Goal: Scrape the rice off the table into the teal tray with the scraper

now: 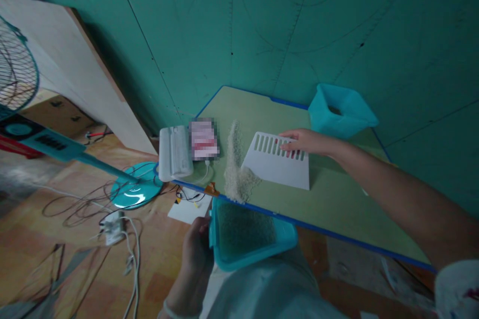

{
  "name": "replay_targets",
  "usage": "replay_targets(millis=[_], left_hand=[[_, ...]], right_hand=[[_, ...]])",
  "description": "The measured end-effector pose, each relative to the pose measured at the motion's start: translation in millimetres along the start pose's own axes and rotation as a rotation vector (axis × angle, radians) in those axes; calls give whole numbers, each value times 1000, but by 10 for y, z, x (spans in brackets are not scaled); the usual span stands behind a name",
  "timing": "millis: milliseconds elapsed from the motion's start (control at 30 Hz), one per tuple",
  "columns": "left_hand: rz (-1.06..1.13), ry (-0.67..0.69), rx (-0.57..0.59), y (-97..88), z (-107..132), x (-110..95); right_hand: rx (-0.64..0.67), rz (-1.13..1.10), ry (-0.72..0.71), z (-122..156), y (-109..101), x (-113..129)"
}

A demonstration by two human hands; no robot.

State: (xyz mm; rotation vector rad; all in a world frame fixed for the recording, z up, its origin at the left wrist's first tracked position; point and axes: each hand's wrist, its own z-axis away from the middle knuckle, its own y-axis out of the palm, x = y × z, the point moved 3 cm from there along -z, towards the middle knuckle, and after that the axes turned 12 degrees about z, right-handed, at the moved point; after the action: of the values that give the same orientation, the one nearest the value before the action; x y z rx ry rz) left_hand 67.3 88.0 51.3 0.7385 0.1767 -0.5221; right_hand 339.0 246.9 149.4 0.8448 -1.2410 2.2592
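Observation:
My left hand (198,241) grips the left rim of a turquoise plastic bin (254,251) held just under the table's front edge. A layer of grains lies in the bin. My right hand (305,142) is closed on the slotted end of a flat white board (279,172), some fingers showing through the slots. The board leans over the table, its left corner at a heap of pale, rice-like grains (235,172). This heap stretches from mid-table to the front edge above the bin.
A second turquoise bin (340,114) stands at the table's back right. On the left are a white case (175,153) and a blurred pink-and-white item (204,139). A brown clip (212,189) sits on the edge. A fan (108,167), cables and a power strip (113,228) occupy the floor.

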Motion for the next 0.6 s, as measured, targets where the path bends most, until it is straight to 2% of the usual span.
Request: replay_targets(millis=[333,600], left_hand=[[-64,-68,36,88,6,90],[-62,-46,15,105,33,84]], right_hand=[[47,-102,32,368,281,-142],[84,-161,34,479,412,-224]])
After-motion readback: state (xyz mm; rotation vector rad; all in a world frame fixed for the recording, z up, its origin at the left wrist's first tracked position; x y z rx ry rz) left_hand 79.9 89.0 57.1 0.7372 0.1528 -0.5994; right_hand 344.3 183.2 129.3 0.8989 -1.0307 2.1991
